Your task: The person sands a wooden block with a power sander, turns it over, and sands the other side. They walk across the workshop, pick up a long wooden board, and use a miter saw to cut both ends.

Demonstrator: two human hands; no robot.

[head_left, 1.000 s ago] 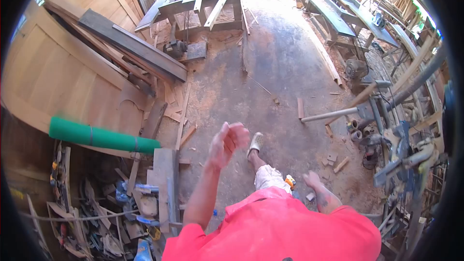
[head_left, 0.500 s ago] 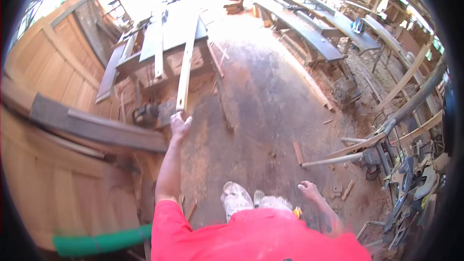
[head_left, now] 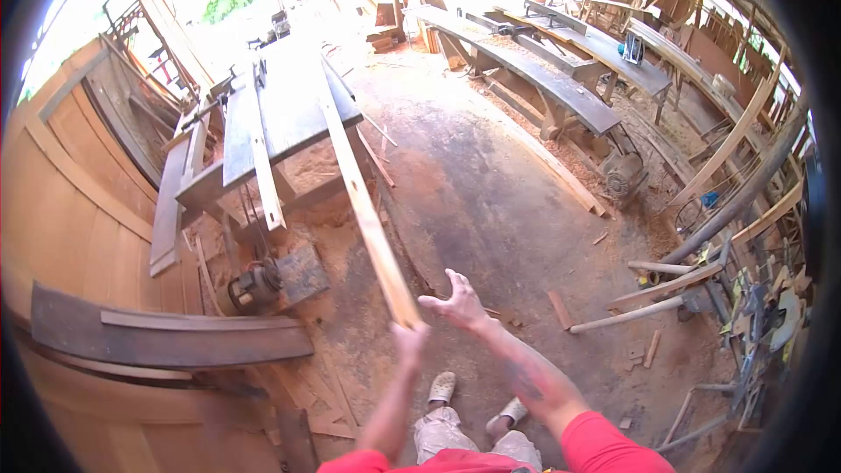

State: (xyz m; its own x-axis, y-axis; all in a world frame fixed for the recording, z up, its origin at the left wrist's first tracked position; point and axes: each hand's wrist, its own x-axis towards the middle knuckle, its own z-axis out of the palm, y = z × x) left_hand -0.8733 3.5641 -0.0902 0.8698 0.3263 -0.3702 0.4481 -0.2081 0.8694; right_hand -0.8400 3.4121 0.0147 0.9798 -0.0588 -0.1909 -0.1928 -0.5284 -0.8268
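My left hand (head_left: 409,338) is closed around the near end of a long, pale wooden strip (head_left: 372,232). The strip has small slots cut in it, and its far part lies along the right side of a flat-topped machine table (head_left: 293,96). Just right of the held end, my right hand (head_left: 459,302) is held up with its fingers spread, apart from the wood. A second slotted wooden strip (head_left: 265,177) rests on the same table to the left, its near end jutting past the edge.
Beneath the table sits a motor (head_left: 254,287) among sawdust. Wooden door panels (head_left: 74,171) and a dark plank (head_left: 166,337) stand on my left. A long bench (head_left: 526,70) and another motor (head_left: 624,172) are on the right, with scrap metal and offcuts nearer me.
My left hand has moved right and closer to my body, and the strip's near end has come with it. My right hand has risen from my side to beside the strip.
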